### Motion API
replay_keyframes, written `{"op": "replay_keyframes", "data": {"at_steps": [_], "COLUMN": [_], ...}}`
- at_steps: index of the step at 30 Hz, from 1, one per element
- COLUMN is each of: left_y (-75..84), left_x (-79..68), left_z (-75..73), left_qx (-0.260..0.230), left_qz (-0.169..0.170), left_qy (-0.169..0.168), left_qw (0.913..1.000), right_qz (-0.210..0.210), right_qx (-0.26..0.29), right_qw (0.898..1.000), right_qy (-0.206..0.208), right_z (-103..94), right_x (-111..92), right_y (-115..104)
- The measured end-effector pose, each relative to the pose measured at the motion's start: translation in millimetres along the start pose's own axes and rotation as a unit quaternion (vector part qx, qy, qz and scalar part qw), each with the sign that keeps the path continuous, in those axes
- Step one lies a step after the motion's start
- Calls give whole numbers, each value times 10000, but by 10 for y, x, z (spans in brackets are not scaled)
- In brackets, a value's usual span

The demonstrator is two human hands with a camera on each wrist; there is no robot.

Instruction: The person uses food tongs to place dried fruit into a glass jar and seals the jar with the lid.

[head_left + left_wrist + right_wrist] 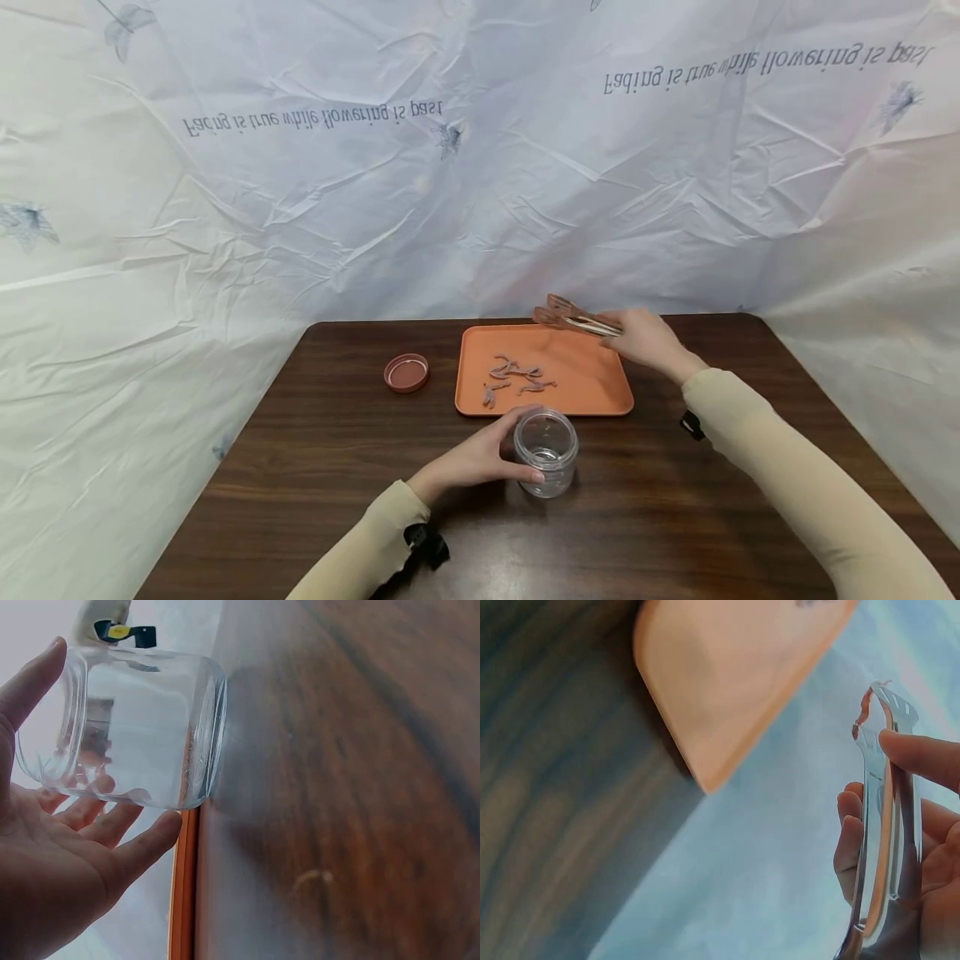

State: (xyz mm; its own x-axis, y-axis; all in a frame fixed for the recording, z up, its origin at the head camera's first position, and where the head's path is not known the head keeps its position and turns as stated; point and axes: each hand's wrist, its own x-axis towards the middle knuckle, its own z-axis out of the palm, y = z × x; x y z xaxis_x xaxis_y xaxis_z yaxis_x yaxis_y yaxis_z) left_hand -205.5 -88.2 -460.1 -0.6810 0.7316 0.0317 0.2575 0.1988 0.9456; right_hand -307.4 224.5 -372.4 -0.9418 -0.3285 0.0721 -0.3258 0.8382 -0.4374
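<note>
My left hand (480, 454) holds a clear, lidless jar (551, 483) between thumb and fingers, the jar's mouth facing up, in front of the tray. The left wrist view shows the jar (142, 727) from the side, with nothing seen inside. Over the back right of the orange tray (577, 396), my right hand (648, 337) grips metal tongs (588, 323). A thin reddish-brown strip (864, 709) shows at the tips of the tongs (877, 832) in the right wrist view. Several thin, greyish-pink, branching pieces (504, 367) lie on the tray's left half.
A reddish round lid (407, 372) lies on the dark wooden table (337, 467), left of the tray. White printed sheeting (480, 208) hangs behind and on both sides of the table. A black strap (426, 543) is round the left wrist.
</note>
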Motion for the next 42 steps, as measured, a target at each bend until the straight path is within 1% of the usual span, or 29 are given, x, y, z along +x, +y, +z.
{"op": "replay_keyframes", "data": {"at_steps": [2, 8, 12, 18, 21, 23, 26, 30, 34, 37, 42], "left_y": [-7, 1, 3, -2, -10, -26, -35, -20, -12, -11, -10], "left_x": [2, 17, 23, 26, 38, 48, 51, 47, 63, 76, 88], "left_z": [-1, 0, -1, -8, -19, -30, -53, -93, -118, -124, -125], "left_qx": [5, -8, -66, -123, -111, -91, 46, 212, 307, 320, 399], "left_qz": [-6, -9, -7, -35, -3, 36, 63, -113, -358, -501, -565], "left_qy": [-9, -29, -19, -35, 2, 52, 148, 257, 322, 328, 339], "left_qw": [10000, 10000, 10000, 9999, 9999, 9999, 9999, 9994, 9984, 9977, 9970], "right_qz": [-64, -83, -298, -674, -872, -897, -850, -851, -1018, -1124, -1236], "right_qx": [12, 5, -74, -133, -272, -336, -372, -484, -665, -654, -600], "right_qw": [9999, 9998, 9990, 9959, 9928, 9920, 9927, 9923, 9888, 9879, 9877], "right_qy": [100, 165, 331, 584, 775, 818, 769, 760, 867, 850, 748], "right_z": [-75, -277, -390, -499, -554, -597, -651, -695, -708, -689, -602], "right_x": [-44, -212, -342, -578, -703, -794, -930, -1094, -1220, -1291, -1387], "right_y": [-23, -120, -208, -330, -408, -474, -561, -641, -683, -693, -674]}}
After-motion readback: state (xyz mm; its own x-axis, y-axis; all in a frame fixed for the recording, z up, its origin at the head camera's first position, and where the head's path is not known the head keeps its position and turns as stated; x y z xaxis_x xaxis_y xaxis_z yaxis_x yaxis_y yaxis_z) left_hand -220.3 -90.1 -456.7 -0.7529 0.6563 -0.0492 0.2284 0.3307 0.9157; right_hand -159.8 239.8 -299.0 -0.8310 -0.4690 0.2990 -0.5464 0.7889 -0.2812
